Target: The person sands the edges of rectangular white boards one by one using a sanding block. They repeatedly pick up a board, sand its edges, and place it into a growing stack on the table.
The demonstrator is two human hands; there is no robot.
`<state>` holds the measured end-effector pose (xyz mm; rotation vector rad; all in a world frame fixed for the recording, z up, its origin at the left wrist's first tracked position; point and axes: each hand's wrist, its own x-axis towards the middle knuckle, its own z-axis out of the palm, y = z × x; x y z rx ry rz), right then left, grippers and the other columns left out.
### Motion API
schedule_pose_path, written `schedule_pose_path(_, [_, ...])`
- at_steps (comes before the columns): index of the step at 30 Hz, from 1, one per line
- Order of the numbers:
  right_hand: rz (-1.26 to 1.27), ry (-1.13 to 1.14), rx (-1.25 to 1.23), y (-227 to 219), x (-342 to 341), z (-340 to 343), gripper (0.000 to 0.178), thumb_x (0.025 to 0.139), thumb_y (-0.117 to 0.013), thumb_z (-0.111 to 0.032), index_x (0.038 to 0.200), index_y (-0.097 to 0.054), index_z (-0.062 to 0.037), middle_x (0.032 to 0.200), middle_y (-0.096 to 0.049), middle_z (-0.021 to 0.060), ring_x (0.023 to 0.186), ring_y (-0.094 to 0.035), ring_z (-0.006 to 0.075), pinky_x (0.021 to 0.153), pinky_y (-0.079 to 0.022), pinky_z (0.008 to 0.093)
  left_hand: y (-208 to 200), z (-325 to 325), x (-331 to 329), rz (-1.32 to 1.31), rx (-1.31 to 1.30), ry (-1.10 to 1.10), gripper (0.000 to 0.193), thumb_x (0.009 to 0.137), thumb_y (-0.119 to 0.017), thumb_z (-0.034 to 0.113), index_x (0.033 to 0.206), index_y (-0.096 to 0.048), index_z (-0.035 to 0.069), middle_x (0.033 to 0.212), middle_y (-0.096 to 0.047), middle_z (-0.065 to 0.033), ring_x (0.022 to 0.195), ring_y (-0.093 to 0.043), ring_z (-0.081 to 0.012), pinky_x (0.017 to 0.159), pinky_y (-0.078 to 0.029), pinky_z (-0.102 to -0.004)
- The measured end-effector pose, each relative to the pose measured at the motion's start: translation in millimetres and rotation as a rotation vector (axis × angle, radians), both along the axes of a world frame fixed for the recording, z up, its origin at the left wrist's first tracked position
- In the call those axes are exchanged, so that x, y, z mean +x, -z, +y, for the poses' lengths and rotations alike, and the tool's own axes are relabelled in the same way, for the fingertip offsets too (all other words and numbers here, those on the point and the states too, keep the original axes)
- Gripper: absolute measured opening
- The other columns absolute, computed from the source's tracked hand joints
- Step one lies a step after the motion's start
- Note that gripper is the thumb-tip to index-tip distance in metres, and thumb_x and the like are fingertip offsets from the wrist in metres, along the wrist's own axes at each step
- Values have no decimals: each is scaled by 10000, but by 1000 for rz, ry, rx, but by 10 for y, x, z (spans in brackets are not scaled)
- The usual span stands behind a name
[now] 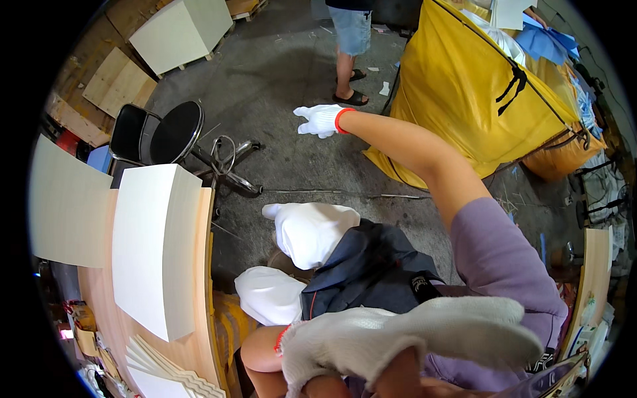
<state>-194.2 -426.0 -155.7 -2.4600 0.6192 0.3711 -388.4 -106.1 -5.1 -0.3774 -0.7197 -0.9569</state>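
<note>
My right hand [320, 121], in a white knit glove with a red cuff, reaches out over the floor. Its fingers are apart and hold nothing. Close to the camera at the bottom, my left hand [424, 335] wears a matching glove. Its fingers stretch out toward the right, with no held object visible; part of the hand runs off the lower edge. Below my right arm lies dark cloth [375, 265], with two white cloth-covered shapes [315, 233] at its far end. What is under them is hidden.
On the left, a wooden table [206, 265] bears a white board stack [149, 245] and thin wavy sheets [162, 371]. Beyond it stands a black wheeled chair [176, 132]. A big yellow sack [464, 99] fills the far right. A person [350, 40] stands ahead on the grey floor [279, 79].
</note>
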Motion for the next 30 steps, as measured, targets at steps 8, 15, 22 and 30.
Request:
schedule_pose_path(8, [-55,-136,56,52,71,288,593,1022,-583,-443,1517,-472,-136,1039,-710,89,743,-670,187,710,-553,360,147,22,451,-266,-4,-145,250,1017,-621,385,966,-662,143,1225,-679,-205,1040,-661,-467,924,-478,-572])
schedule_pose_path(15, [-347,-159,412,-56,942,1029,476,1052,-565,-441,1375,-639,-100,981,-706,48,780,-619,136,714,-533,308,-102,897,1485,-1025,905,-582,145,951,-715,172,969,-709,28,1179,-704,-225,1094,-666,-328,983,-513,-441])
schedule_pose_path(22, [-664,-177,309,-279,1665,1691,673,1016,-482,-658,1186,-664,-33,999,-728,165,938,-697,344,863,-527,441,289,1286,3081,-1656,1744,-1911,254,933,-674,101,1179,-734,117,1178,-705,-147,1105,-666,-346,972,-526,-423])
schedule_pose_path(30, [-716,-523,-217,-574,1801,1907,617,958,-550,-671,920,-706,-75,905,-742,152,864,-723,354,766,-555,462,559,1219,3926,-1437,2063,-1509,214,955,-709,230,1134,-780,137,1158,-705,-154,1062,-680,-329,944,-535,-417])
